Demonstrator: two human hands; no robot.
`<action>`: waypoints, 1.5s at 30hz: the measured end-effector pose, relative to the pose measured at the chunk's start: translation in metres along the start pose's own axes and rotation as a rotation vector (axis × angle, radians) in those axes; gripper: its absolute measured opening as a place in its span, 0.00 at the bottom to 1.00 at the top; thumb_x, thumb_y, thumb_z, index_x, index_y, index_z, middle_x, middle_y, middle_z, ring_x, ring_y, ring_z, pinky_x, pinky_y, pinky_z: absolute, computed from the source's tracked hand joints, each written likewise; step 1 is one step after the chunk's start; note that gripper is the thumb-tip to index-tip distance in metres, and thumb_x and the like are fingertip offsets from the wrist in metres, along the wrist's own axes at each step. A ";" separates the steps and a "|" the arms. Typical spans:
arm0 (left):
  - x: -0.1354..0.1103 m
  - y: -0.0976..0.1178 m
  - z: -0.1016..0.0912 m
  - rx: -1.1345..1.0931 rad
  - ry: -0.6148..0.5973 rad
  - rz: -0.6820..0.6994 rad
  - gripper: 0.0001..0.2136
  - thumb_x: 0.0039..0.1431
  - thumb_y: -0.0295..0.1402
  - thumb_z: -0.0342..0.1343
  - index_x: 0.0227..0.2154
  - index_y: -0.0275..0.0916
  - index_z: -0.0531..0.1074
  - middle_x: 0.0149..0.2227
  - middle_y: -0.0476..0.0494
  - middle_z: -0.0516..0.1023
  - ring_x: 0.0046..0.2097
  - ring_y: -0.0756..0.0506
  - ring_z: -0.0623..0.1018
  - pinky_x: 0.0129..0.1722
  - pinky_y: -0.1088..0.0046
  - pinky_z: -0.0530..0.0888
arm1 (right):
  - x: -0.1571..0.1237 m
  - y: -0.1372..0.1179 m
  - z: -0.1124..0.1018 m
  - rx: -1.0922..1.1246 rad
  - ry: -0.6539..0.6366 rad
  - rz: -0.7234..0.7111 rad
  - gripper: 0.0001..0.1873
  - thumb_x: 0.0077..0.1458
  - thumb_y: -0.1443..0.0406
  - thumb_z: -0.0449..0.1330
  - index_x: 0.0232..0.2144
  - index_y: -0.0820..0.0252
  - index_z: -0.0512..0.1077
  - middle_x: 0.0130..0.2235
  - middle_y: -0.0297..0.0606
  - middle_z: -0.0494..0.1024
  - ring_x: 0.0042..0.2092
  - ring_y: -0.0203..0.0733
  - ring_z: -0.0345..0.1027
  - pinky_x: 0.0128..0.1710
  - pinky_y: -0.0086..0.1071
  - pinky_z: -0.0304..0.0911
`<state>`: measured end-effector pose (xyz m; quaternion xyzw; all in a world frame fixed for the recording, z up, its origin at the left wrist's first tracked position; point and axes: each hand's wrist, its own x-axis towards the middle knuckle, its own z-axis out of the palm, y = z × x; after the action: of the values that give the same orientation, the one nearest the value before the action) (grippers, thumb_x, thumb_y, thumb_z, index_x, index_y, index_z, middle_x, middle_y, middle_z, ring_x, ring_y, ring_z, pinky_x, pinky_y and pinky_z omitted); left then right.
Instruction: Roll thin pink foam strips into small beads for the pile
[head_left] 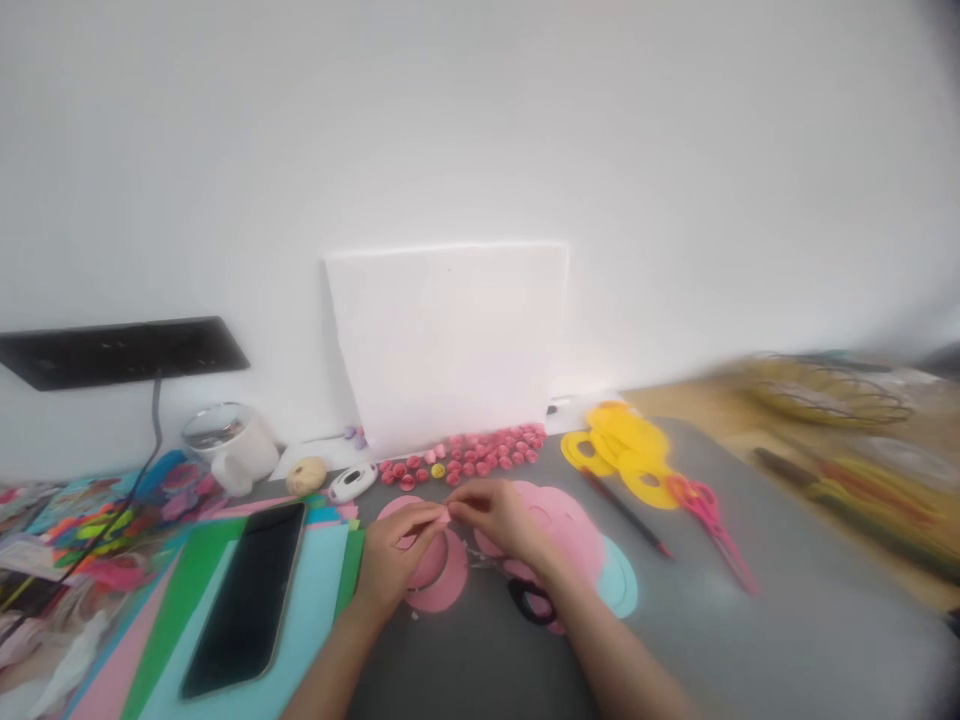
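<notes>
My left hand (394,552) and my right hand (497,515) meet above the grey mat (465,665), their fingertips pinched together on a small pink paper piece (445,517). Most of that piece is hidden by the fingers. Beneath my left hand lie pink paper rings (442,592). Pink paper discs (574,525) are stacked beside and under my right hand, with a light blue paper circle (621,580) poking out. Black-handled scissors (517,592) rest partly under my right wrist. Small rolled pink paper flowers (480,458) are gathered behind the hands, with a yellow one (437,470) among them.
A white board (454,345) leans against the wall. Yellow paper rings (626,445), a dark pencil (628,515) and pink scissors (716,530) lie right. A phone (247,600) rests on coloured paper sheets at left, near a white mug (232,450) and a white oval device (352,483).
</notes>
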<state>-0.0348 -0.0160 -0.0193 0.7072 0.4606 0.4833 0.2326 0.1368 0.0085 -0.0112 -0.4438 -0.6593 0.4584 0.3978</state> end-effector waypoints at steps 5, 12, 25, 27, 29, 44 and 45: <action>-0.001 -0.004 0.001 -0.025 0.000 0.014 0.04 0.51 0.33 0.59 0.29 0.43 0.79 0.31 0.46 0.82 0.34 0.45 0.81 0.35 0.71 0.78 | 0.000 0.000 -0.003 0.015 -0.054 0.007 0.08 0.48 0.68 0.56 0.27 0.61 0.77 0.30 0.36 0.79 0.32 0.38 0.69 0.33 0.28 0.63; 0.001 -0.001 0.000 -0.089 0.002 -0.107 0.03 0.47 0.33 0.62 0.27 0.43 0.80 0.30 0.46 0.82 0.33 0.44 0.81 0.33 0.71 0.78 | -0.002 -0.002 -0.001 -0.009 -0.062 0.017 0.09 0.50 0.67 0.55 0.28 0.62 0.76 0.30 0.36 0.78 0.31 0.37 0.68 0.31 0.28 0.62; 0.003 -0.001 0.000 -0.137 -0.014 -0.208 0.03 0.45 0.33 0.63 0.26 0.43 0.80 0.30 0.45 0.82 0.32 0.43 0.81 0.34 0.69 0.78 | -0.004 -0.012 -0.002 -0.096 -0.096 0.041 0.10 0.53 0.65 0.53 0.26 0.61 0.73 0.26 0.34 0.75 0.29 0.36 0.66 0.28 0.27 0.59; 0.004 0.001 -0.002 -0.154 -0.009 -0.217 0.04 0.45 0.33 0.63 0.26 0.42 0.80 0.30 0.45 0.82 0.33 0.43 0.80 0.35 0.68 0.78 | -0.005 -0.017 -0.003 -0.089 -0.096 0.051 0.10 0.53 0.66 0.52 0.24 0.61 0.72 0.26 0.33 0.74 0.29 0.36 0.66 0.28 0.27 0.59; 0.004 0.002 -0.002 -0.186 -0.004 -0.226 0.04 0.45 0.34 0.62 0.26 0.41 0.80 0.30 0.44 0.82 0.33 0.43 0.80 0.35 0.68 0.77 | -0.005 -0.022 -0.004 -0.067 -0.094 0.067 0.10 0.53 0.66 0.52 0.23 0.60 0.71 0.26 0.32 0.73 0.29 0.36 0.65 0.29 0.27 0.59; 0.002 -0.009 -0.002 -0.307 0.017 -0.304 0.08 0.44 0.37 0.63 0.26 0.38 0.79 0.33 0.42 0.81 0.35 0.42 0.79 0.39 0.66 0.77 | -0.004 -0.011 -0.002 0.051 -0.041 0.023 0.09 0.51 0.60 0.57 0.29 0.60 0.73 0.30 0.35 0.76 0.32 0.37 0.68 0.32 0.29 0.63; 0.002 -0.008 -0.002 -0.304 0.010 -0.299 0.08 0.45 0.37 0.63 0.26 0.38 0.79 0.33 0.42 0.81 0.35 0.42 0.79 0.39 0.66 0.77 | -0.003 -0.010 -0.002 0.058 -0.046 0.020 0.09 0.50 0.60 0.58 0.29 0.60 0.73 0.30 0.35 0.76 0.32 0.38 0.69 0.33 0.29 0.63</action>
<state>-0.0396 -0.0104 -0.0241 0.5853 0.4833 0.5109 0.4035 0.1370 0.0038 -0.0011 -0.4277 -0.6504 0.4914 0.3906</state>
